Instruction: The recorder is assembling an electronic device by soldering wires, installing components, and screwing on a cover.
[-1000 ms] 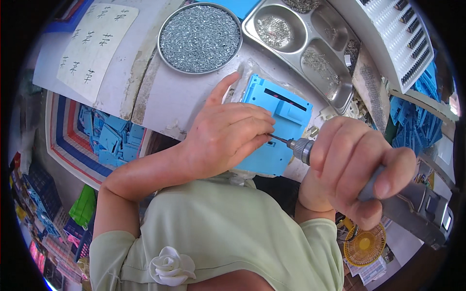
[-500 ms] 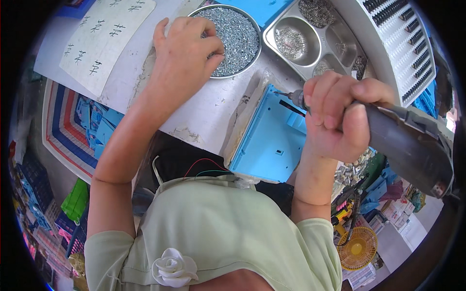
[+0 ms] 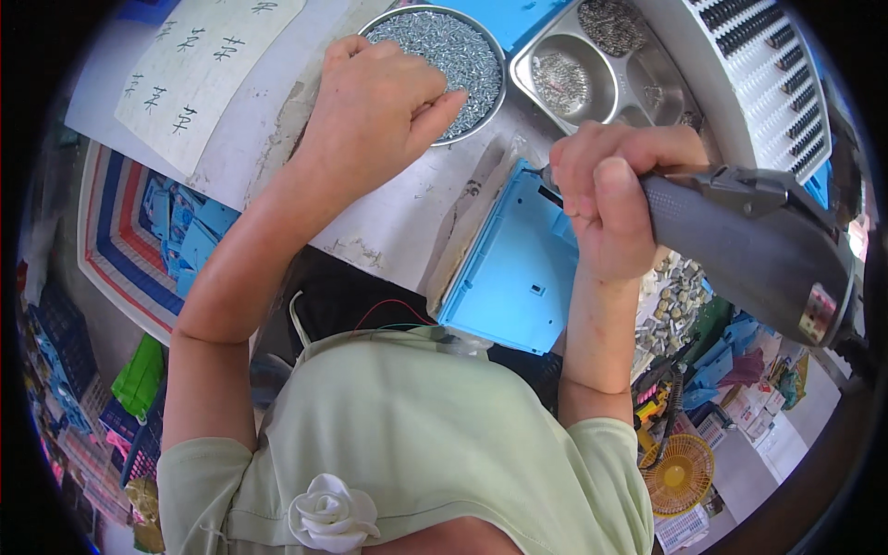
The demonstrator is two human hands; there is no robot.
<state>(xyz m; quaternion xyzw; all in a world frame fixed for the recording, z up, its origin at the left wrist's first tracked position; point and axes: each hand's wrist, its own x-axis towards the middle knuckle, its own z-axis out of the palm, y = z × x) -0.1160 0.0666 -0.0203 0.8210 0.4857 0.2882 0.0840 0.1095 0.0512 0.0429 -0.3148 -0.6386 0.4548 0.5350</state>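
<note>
My left hand (image 3: 379,116) is closed, its fingers curled over the near left side of a round metal bowl (image 3: 505,76) full of small silvery screws (image 3: 453,55). What its fingertips pinch, if anything, is hidden. Wrapped around the front of a dark grey electric screwdriver (image 3: 754,245), my right hand (image 3: 610,180) holds it slanted, its back end toward the right. The screwdriver's tip points at the upper left corner of a blue plastic housing panel (image 3: 509,264), mostly hidden by my fingers. That panel lies at the table's near edge, partly under my right forearm.
A metal compartment tray (image 3: 617,69) with small parts stands beyond my right hand. Right of it is a white rack (image 3: 758,60) with rows of black pieces. Handwritten paper (image 3: 199,92) lies at left, above a striped bin (image 3: 116,222) of blue parts.
My left hand has shifted a little right, its fingers more curled. My right hand and the screwdriver have moved left and slightly up, with the tip still near the panel's corner.
</note>
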